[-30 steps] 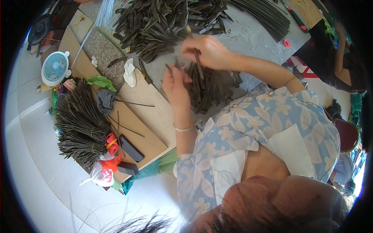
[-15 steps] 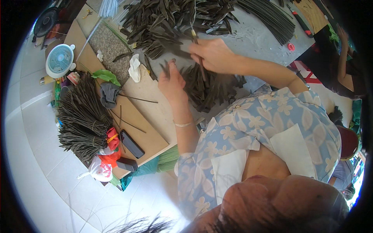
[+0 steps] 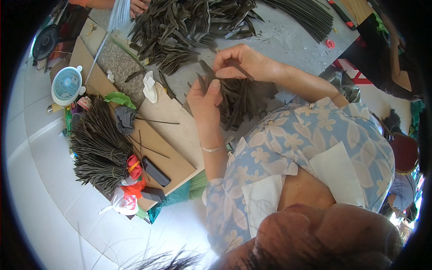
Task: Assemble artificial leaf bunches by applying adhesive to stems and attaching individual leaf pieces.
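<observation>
My left hand [image 3: 204,100] is closed, with dark leaf-shaped strips [image 3: 206,70] sticking up between its thumb and fingers. Close beside it, my right hand [image 3: 243,63] is pinched near the tops of those strips. A thin brown stick [image 3: 243,70] crosses the right palm; its far end is hidden by the fingers. Under both hands lies a loose heap of dark strips [image 3: 238,101], partly covered by my right wrist. A bigger pile of the same dark strips [image 3: 175,33] spreads over the grey table beyond my hands.
Dark thin rods [image 3: 306,18] lie at the far right, near a red-and-black tool [image 3: 342,15] and a red ring [image 3: 330,43]. Left are tied dark bundles [image 3: 101,148], a phone [image 3: 155,171], white tissue [image 3: 150,87] and a small fan [image 3: 67,85]. Another person's hand [image 3: 138,6] shows at the far edge.
My right hand has come down closer to my left, and the stick in it has tipped over, its pale tip no longer showing. Another person's hand has appeared at the upper left.
</observation>
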`<action>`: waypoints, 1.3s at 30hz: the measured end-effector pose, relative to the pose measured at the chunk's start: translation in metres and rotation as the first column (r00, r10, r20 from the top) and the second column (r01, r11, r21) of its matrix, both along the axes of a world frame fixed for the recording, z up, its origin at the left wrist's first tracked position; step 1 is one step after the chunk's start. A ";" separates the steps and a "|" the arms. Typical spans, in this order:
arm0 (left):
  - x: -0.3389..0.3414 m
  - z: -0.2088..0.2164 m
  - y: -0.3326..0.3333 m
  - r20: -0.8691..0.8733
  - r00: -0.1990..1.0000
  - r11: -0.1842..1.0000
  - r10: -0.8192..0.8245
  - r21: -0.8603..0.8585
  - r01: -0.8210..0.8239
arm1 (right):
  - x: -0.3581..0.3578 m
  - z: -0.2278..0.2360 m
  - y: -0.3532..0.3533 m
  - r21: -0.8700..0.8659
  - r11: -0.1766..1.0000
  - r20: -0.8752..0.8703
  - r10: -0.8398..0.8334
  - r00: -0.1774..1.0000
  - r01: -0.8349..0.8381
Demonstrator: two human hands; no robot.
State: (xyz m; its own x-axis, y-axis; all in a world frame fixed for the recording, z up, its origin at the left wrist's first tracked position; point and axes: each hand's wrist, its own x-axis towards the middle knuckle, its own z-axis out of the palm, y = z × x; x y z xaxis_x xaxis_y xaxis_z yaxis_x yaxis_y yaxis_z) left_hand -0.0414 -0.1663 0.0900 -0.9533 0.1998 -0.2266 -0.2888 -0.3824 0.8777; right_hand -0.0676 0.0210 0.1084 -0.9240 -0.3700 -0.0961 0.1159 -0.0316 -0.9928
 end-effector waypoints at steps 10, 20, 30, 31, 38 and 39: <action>0.001 -0.003 0.011 0.124 0.992 0.999 0.024 0.039 -0.029 | 0.015 -0.007 0.007 -0.258 0.963 0.194 -0.032 0.980 0.083; 0.005 0.008 0.020 -0.144 0.985 0.957 0.101 -0.258 -0.135 | 0.019 -0.027 0.006 -0.057 0.983 -0.137 -0.183 0.973 0.177; 0.009 0.006 0.022 -0.195 0.978 0.933 0.076 -0.331 -0.139 | 0.025 -0.013 0.010 0.000 0.984 -0.002 -0.175 0.984 0.175; 0.008 0.003 0.023 -0.194 0.978 0.934 0.075 -0.330 -0.137 | 0.026 -0.015 0.009 0.017 0.982 -0.083 -0.188 0.979 0.191; 0.008 0.014 0.014 -0.045 0.993 0.977 0.109 -0.179 -0.115 | 0.021 -0.010 0.021 -0.058 0.985 0.092 -0.155 0.984 0.160; 0.008 0.014 0.013 -0.023 0.993 0.977 0.120 -0.173 -0.122 | 0.021 -0.011 0.025 -0.064 0.981 0.032 -0.183 0.983 0.185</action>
State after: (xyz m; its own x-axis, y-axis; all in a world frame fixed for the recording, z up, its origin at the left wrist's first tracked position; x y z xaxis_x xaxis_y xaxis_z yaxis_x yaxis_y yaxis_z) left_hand -0.0333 -0.1533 0.1037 -0.9709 0.0415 -0.2360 -0.2386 -0.2556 0.9369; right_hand -0.0470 0.0458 0.0976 -0.9745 -0.2002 -0.1016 0.1273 -0.1203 -0.9845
